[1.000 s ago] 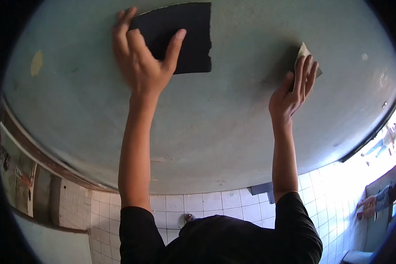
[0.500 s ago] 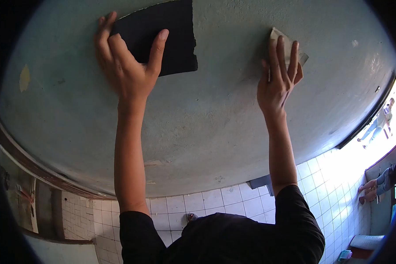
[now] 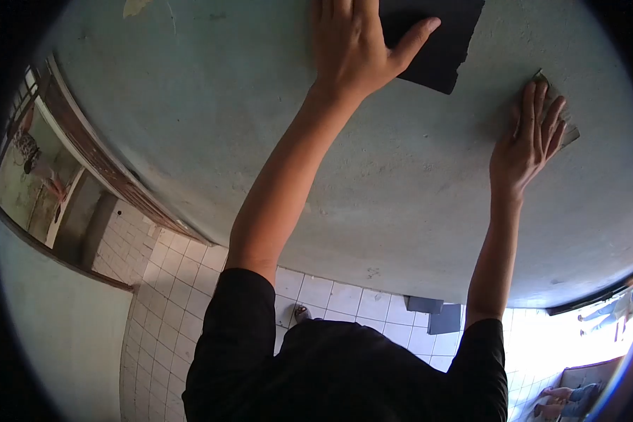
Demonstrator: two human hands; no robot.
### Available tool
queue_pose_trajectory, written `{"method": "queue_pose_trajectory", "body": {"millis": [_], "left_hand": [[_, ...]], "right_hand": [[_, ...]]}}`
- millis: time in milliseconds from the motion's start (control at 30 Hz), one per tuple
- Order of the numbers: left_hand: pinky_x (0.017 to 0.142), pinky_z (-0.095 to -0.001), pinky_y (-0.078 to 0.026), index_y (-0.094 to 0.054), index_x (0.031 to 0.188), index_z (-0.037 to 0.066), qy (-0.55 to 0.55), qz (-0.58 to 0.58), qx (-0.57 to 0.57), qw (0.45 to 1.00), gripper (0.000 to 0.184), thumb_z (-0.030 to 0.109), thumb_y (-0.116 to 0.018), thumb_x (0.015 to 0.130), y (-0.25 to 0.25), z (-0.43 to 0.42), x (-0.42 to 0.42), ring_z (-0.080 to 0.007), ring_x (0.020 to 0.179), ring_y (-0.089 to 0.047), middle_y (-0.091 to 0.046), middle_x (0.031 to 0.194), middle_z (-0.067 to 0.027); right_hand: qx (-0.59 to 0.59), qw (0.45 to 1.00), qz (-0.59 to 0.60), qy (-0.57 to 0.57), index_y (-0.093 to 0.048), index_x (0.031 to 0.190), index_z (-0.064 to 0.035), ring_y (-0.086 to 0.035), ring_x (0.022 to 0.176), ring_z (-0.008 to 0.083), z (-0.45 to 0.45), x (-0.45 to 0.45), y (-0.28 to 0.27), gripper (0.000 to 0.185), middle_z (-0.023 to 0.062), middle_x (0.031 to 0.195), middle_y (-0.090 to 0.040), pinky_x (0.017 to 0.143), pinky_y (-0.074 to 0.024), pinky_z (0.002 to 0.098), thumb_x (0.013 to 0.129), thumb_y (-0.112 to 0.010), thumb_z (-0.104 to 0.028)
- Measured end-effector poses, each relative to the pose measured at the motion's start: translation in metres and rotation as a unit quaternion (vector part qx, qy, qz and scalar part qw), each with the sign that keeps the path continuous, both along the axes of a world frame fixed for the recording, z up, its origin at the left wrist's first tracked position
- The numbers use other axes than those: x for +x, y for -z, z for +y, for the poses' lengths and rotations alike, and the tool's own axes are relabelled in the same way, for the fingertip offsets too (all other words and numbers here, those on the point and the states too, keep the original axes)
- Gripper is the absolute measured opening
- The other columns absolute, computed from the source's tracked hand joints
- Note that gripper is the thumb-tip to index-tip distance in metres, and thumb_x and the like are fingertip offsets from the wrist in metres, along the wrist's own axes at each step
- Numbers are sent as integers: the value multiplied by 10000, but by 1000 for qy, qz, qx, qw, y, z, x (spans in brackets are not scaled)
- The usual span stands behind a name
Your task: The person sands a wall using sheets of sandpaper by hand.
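My left hand (image 3: 355, 56) lies against a grey-green wall (image 3: 394, 176), its fingertips cut off by the top edge of the view. Its thumb rests over a black sheet with a ragged edge (image 3: 446, 60), which looks like sandpaper and is held to the wall. Farther right, my right hand (image 3: 524, 151) presses a smaller pale, folded piece of sandpaper (image 3: 570, 135) flat on the wall. The fingers cover most of that piece; only its corners and right edge show.
White floor tiles (image 3: 323, 292) lie below the wall. Grey blocks (image 3: 444, 320) stand at its foot. On the left is a brown door frame (image 3: 105, 158), with a person's arm (image 3: 53, 186) beyond it. Another person's legs (image 3: 570, 404) show at bottom right, near a bright opening.
My view has turned, so both hands and the sheets appear farther right. My right hand and its piece also sit lower in view. Both hands keep their hold.
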State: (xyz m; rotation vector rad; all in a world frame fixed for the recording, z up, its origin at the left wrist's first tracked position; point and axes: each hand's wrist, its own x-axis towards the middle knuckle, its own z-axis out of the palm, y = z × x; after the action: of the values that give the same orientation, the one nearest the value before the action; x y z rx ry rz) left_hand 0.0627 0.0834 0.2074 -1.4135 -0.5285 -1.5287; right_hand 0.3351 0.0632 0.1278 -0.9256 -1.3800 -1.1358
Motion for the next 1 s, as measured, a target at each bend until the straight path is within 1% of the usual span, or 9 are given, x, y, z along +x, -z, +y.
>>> {"method": "queue_pose_trajectory", "body": {"millis": [133,200,300,367,533,667,767,833,1000], "left_hand": [[1097,-557,-416,-562,1196,-107,-16,-8,-35,999,667,477,-738,926,-1,-10,5,-464,1333,-496,-530,1384,-281],[1109,-550,-405,-557,1235,-115,-31,-7,-34,999,705,482,-750,915,0,-9,6,-461,1341,-488,-529,1386,-281],[1117,-551,-399,-546,1274,-100,9,-2,-8,1000,723,488,-759,911,0,5,5,-450,1342,-492,-514,1416,-268],[1061,-529,-455,-595,1106,-54,-30,23,0,999,638,476,-836,847,1,1,7,-416,1328,-519,-564,1354,-241],[1059,-538,-462,-582,1108,-48,-14,17,-12,1000,632,475,-831,854,1,3,7,-420,1334,-517,-562,1358,-234],[1073,-524,-457,-590,1081,-53,-12,21,-16,1000,616,472,-826,860,-1,-4,6,-416,1339,-515,-560,1359,-229],[1077,-525,-453,-594,1065,-53,-13,18,-21,1000,603,467,-825,864,2,-1,4,-416,1339,-515,-564,1356,-226],[1050,-535,-471,-547,932,4,-22,17,1,1000,594,542,-790,869,0,7,0,-408,1328,-535,-568,1359,-197],[1047,-529,-473,-548,925,7,-14,15,-5,1000,589,539,-793,867,1,6,0,-405,1326,-539,-573,1365,-193]], "right_hand": [[-35,999,-38,0,-563,1479,-135,-333,1537,305,2,9,80,636,63,1538,-545,1276,-134,567,920,-465,153],[-126,992,-12,-10,-607,1435,-104,-336,1532,344,-32,-9,114,557,82,1533,-549,1269,-142,570,934,-507,117],[-102,993,53,-26,-624,1407,-54,-338,1528,370,-40,-7,150,423,105,1509,-571,1246,-192,564,992,-555,-9],[-97,993,64,3,-622,1408,-41,-337,1527,380,-40,-1,145,399,110,1509,-571,1237,-214,550,1014,-559,-54],[-76,996,28,43,-621,1424,-102,-358,1521,343,-18,-4,55,431,52,1516,-570,1255,-168,577,997,-593,-48],[-66,998,-8,-8,-613,1436,-123,-360,1520,336,-11,-2,111,472,40,1530,-556,1266,-157,565,967,-651,-77],[-146,989,10,-2,-601,1448,-122,-347,1527,334,-34,-8,149,492,43,1543,-542,1265,-157,569,961,-647,-69],[-125,991,52,-7,-600,1449,-121,-324,1537,343,-35,-2,147,497,45,1548,-536,1266,-149,566,959,-634,-49],[-72,995,56,41,-589,1462,-129,-281,1554,349,-16,17,45,516,42,1569,-512,1267,-121,570,957,-618,-24]]}}
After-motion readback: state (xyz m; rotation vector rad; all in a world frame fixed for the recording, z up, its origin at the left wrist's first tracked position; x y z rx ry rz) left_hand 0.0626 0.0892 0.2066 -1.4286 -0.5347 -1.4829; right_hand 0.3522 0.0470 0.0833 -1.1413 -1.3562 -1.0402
